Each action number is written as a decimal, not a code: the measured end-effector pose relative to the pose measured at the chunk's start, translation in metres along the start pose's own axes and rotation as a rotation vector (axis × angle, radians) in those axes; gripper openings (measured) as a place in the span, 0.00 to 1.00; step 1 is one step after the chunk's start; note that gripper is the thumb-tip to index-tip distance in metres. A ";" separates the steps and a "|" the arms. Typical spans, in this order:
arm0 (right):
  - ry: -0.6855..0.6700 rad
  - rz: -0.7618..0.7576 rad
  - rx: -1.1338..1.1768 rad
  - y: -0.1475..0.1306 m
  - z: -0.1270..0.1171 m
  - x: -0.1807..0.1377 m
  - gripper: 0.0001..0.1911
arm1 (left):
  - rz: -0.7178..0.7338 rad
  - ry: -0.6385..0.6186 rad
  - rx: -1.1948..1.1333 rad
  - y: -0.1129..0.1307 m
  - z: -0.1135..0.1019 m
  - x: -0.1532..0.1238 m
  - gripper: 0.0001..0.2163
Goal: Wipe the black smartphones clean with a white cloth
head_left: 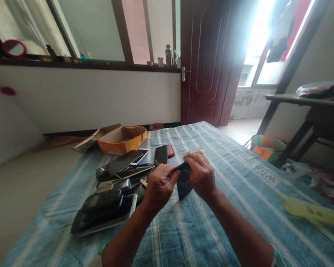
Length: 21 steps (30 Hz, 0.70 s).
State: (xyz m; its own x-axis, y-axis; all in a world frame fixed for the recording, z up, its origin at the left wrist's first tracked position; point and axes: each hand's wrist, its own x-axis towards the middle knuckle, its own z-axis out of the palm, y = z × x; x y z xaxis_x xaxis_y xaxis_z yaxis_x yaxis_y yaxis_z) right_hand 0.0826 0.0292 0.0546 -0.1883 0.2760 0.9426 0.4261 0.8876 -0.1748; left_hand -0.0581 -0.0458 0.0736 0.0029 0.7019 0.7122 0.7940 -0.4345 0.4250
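My left hand [160, 186] is closed, pinching one end of a thin black phone [181, 167] held edge-on above the bed. My right hand [202, 177] is closed around a crumpled white cloth [188, 154] at the other end of that phone. Below the hands is a dark flat panel [184, 182]; whether it is a separate phone cannot be told. Just beyond them lie a black phone [160, 154] and a pink phone [170, 150]. To the left is a loose pile of old phones, with a black one [119, 162] on top and a bulky black device [101, 203] nearer me.
An opened orange cardboard box [123, 143] stands at the bed's far left corner. Blue striped cloth [225, 222] covers the bed. A yellow bag [311, 210] lies at the right. Beyond are a dark red door [202, 85] and a side table [308, 99].
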 end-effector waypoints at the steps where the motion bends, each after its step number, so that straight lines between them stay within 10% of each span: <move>1: 0.007 0.011 -0.013 0.000 0.000 0.000 0.15 | 0.000 0.003 0.002 0.000 0.000 0.000 0.08; 21: -0.044 0.002 0.026 -0.006 0.001 -0.003 0.14 | -0.029 -0.014 0.008 0.004 -0.002 -0.001 0.09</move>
State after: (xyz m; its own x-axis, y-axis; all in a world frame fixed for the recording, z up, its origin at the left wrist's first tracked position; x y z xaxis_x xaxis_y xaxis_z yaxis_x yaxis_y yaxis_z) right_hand 0.0795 0.0235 0.0526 -0.2267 0.2935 0.9287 0.4035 0.8961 -0.1847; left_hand -0.0559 -0.0496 0.0762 -0.0118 0.7220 0.6918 0.7989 -0.4092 0.4407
